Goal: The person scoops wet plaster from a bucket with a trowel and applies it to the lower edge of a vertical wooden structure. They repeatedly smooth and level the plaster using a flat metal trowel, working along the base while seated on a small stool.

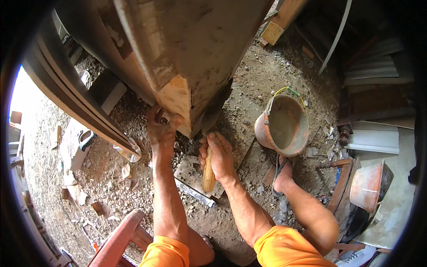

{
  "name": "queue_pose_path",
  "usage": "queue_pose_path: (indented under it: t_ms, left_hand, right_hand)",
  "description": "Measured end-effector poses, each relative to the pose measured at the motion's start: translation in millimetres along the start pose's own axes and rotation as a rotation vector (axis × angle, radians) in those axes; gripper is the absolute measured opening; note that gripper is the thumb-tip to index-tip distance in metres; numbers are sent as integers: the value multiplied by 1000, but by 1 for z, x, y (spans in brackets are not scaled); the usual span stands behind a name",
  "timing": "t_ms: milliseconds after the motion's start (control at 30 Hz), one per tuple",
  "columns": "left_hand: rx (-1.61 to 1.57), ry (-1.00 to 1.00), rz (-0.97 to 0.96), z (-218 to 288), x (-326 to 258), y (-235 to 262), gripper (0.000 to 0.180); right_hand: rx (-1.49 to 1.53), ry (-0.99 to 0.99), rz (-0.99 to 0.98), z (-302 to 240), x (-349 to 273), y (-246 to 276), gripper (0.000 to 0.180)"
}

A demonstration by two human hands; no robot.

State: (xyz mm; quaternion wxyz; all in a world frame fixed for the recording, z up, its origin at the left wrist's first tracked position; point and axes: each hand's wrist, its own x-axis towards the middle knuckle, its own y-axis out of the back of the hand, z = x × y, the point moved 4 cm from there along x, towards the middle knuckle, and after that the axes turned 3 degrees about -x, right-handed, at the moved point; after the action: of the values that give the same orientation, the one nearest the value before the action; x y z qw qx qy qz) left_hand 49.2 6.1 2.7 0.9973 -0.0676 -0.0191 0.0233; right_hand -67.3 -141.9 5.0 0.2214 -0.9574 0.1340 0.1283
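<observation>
Item: my right hand (219, 155), fingers wrapped tight round a pale wooden handle (208, 171). The handle runs up out of the fist toward the foot of a column (191, 53); its working end sits in the shadow under the column's corner, so I cannot tell what kind of tool it is.

Item: my left hand (161, 129), just beside the right, fingers curled and pressed against the column's lower edge, where a pale triangular face of bare material shows. The two hands are near each other, one on each side of that corner.

Item: column, rough grey-brown with whitish smears, leaning across the upper middle of the view.

Item: rusty orange bucket (282, 126), round, with a thin yellow and green wire handle, standing right of the right hand and apart from it. My sandalled foot (282, 175) rests just below it.

Item: second orange vessel (368, 187), lower right, lying tilted against dark boards.

Item: flat metal strip (194, 192), on the ground below the handle.

Item: white slab (78, 142) with a loop handle, left, beside a dark sloping beam (75, 98).

Item: reddish wooden piece (119, 238), lower left.

Surface: bare earth (111, 178) strewn with gravel, stone chips and wood scraps. Setting: dim shed on the right with stacked pale sheets (373, 140), bright daylight at the far left.
</observation>
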Motion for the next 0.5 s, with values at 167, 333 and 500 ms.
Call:
queue_pose_path:
  t_ms: [167, 333, 500]
  left_hand:
    - [-9, -33, -2, 1, 2, -1, 121]
    - [64, -20, 5, 3, 0, 1, 123]
    - [47, -34, 0, 3, -1, 0, 121]
  right_hand:
    - [-257, 210, -112, -21, -33, -26, 35]
    - [-123, 324, -165, -19, -50, -24, 31]
    - [-46, 62, 40, -11, -8, 15, 35]
